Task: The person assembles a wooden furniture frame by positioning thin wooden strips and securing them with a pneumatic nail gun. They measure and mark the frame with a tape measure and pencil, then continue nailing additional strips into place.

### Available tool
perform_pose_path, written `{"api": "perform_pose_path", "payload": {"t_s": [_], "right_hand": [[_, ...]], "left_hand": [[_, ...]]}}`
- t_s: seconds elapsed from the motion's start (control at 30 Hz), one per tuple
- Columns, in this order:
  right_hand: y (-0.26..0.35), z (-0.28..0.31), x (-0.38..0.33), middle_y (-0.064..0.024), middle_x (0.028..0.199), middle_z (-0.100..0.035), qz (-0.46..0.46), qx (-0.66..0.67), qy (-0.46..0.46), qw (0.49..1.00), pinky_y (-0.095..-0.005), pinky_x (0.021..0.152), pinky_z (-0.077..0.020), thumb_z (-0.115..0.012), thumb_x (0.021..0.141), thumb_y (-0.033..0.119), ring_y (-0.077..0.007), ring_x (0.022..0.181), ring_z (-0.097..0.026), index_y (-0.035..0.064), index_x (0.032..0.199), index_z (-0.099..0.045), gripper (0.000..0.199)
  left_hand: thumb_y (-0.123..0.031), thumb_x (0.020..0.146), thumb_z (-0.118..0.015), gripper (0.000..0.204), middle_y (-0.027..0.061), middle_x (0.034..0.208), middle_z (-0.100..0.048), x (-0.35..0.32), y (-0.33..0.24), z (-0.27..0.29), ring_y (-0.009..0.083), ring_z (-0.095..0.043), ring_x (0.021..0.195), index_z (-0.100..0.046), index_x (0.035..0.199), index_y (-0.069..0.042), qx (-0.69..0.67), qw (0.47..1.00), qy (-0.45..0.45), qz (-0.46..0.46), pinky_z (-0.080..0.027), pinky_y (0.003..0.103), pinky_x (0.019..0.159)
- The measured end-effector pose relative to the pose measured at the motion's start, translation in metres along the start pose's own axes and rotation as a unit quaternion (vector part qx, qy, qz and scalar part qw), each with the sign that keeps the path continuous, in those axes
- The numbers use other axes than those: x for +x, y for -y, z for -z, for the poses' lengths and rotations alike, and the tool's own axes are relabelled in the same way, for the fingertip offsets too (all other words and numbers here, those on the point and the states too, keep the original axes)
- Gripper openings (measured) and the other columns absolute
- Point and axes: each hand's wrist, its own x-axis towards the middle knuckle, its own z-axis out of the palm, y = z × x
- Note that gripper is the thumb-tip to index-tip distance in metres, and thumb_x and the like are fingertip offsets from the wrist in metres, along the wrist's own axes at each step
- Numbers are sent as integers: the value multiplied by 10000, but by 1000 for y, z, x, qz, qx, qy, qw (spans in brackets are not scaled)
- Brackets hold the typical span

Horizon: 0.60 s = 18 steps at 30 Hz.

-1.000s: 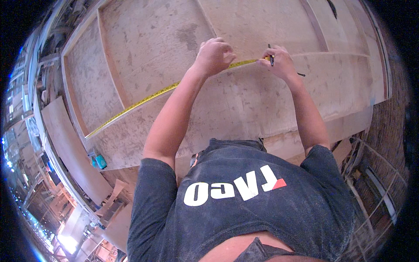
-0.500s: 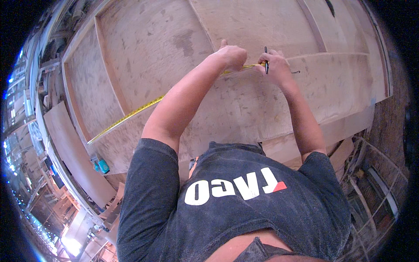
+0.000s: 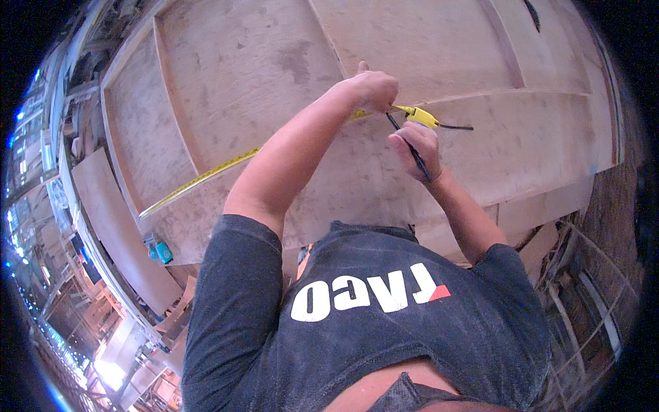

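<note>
Yellow tape blade [image 3: 213, 172], ten o'clock, on plywood panel [image 3: 233, 75]: best kept taut. Left hand [image 3: 374, 90], twelve-thirty: curled over blade, pinch cannot be told. Black pen [image 3: 412, 151], two o'clock: clasped in right hand [image 3: 423, 143]. Tape-measure case [image 3: 422, 118], one-thirty, just beyond.

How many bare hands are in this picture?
2: the bare left hand over the long yellow tape blade, and the bare right hand holding a thin black pen-like stick, by the yellow tape-measure case.
</note>
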Motion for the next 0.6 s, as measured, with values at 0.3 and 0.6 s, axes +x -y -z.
{"api": "perform_pose_path", "payload": {"t_s": [0.3, 0.6], "right_hand": [[-7, -37, 8, -132, 807, -696, 45, 36, 7, 998, -446, 690, -560, -666, 913, 157, -367, 747, -699, 100, 987, -708, 102], [-36, -51, 32, -130, 781, -686, 139, -58, -5, 989, -441, 682, -545, -733, 789, 63, -340, 720, -688, 94, 916, -679, 142]], "left_hand": [[-170, 800, -742, 224, 128, 1153, -756, 1, -4, 7, 333, -680, 1171, -796, 1012, -118, 12, 999, 31, 15, -343, 667, 1041], [-213, 789, -733, 228, 193, 1033, -765, 4, 1, 2, 404, -723, 1039, -804, 945, -62, 25, 1000, -7, -14, -416, 732, 977]]}}
